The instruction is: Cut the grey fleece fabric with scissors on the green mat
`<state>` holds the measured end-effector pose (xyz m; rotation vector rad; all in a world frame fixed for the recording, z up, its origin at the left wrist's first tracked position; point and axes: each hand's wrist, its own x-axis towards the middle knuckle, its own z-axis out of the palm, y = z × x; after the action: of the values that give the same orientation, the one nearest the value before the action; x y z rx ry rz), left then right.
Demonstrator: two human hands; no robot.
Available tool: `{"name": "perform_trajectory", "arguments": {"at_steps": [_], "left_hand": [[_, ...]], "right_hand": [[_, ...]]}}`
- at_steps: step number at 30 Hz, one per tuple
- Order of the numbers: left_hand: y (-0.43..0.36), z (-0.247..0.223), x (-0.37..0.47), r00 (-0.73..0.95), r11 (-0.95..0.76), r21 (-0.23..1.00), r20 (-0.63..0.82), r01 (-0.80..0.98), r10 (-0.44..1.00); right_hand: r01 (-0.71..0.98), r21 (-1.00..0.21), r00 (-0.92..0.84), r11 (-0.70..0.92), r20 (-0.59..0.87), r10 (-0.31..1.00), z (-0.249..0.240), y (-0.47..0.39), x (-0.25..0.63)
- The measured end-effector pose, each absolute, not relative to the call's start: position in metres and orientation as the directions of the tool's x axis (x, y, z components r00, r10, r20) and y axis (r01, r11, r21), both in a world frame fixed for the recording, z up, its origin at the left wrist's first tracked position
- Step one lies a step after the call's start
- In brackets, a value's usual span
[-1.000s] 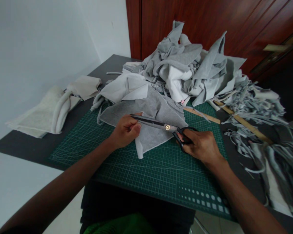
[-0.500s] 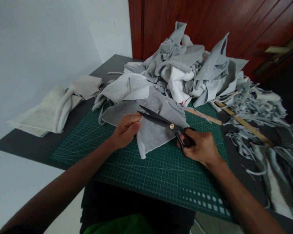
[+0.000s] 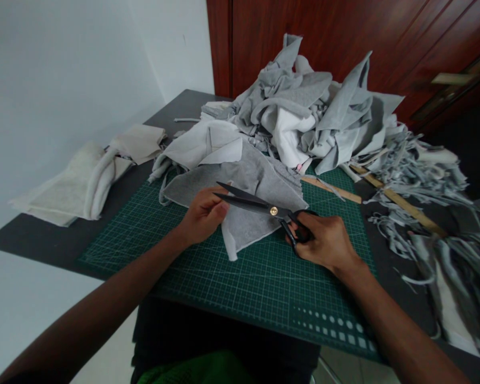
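Note:
My right hand [image 3: 324,237] is closed around the handles of black scissors [image 3: 260,205] with a brass-coloured pivot. Their blades are slightly apart and point left, the tips over the fingers of my left hand [image 3: 204,213]. That hand pinches the left edge of a grey cloth piece [image 3: 252,224], whose pale edge hangs down below my thumb. The cloth lies on a green cutting mat [image 3: 240,288] with a printed grid. A white folded flap of fabric [image 3: 208,144] rests over its upper left part.
A big heap of grey and white fabric [image 3: 316,106] stands at the back. Thin cut strips [image 3: 424,165] pile up on the right, around a wooden ruler [image 3: 408,205]. Another wooden strip [image 3: 332,189] lies on the mat. Cream cloth [image 3: 72,186] is stacked at the left.
The scissors have moved left and slightly down, so the tips now reach over my left fingers. My right hand went with them. The left hand still pinches the cloth in nearly the same place.

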<state>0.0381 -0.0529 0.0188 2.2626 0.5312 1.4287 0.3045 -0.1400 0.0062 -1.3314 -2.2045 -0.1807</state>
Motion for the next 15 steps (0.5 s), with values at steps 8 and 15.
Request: {"name": "perform_trajectory", "arguments": {"at_steps": [8,15], "left_hand": [[-0.053,0.017,0.037,0.392,-0.867,0.495,0.786,0.064,0.478],[-0.053,0.008,0.034,0.367,-0.841,0.532,0.766,0.100,0.528]], "right_hand": [[0.861,-0.102,-0.379,0.499,0.525,0.762,0.003,-0.139,0.307],[0.851,-0.081,-0.408,0.519,0.519,0.751,0.006,-0.139,0.308]]}}
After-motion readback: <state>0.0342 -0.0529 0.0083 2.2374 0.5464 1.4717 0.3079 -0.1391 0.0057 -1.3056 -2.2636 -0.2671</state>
